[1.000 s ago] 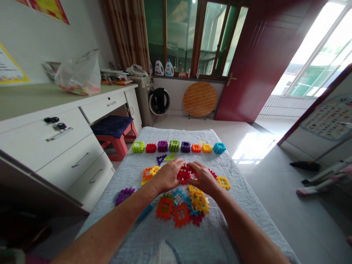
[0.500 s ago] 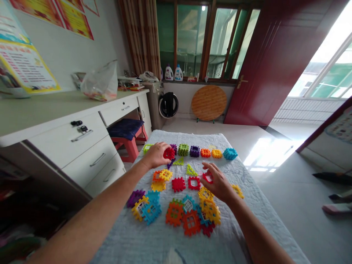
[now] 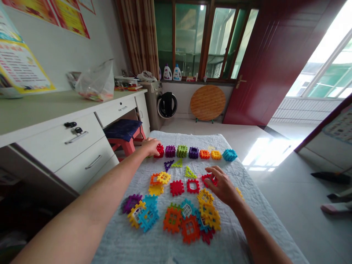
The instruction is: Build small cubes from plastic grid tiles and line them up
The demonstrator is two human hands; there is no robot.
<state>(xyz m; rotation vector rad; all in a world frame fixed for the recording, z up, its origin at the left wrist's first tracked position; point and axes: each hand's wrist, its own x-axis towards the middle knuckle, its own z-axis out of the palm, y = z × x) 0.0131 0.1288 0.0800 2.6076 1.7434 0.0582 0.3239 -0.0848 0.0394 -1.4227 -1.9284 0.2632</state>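
Note:
My left hand (image 3: 151, 146) is closed around a red stack of interlocking plastic tiles (image 3: 160, 150) at the left of the back row. Beside that stack stand a purple stack (image 3: 170, 151) and a green one (image 3: 182, 151). My right hand (image 3: 222, 184) hovers with fingers apart over a red frame tile (image 3: 208, 179), partly covering it; whether it touches is unclear. Left of it lie another red frame tile (image 3: 193, 186) and a solid red tile (image 3: 177, 187). Green triangles (image 3: 190, 172) and a purple triangle (image 3: 168, 165) lie between these and the back row.
Dark purple (image 3: 193, 152), orange (image 3: 204, 154), yellow (image 3: 216, 155) and blue stacks (image 3: 230, 155) continue the back row. Loose tiles, orange (image 3: 190, 229), yellow (image 3: 210, 215) and blue (image 3: 148, 217), overlap in front on the cloth-covered table (image 3: 132, 242). A stool (image 3: 123, 132) stands left.
My left hand has moved left with the red stack, to the left of the purple stack, which now shows fully. My right hand stays over the red frame tile.

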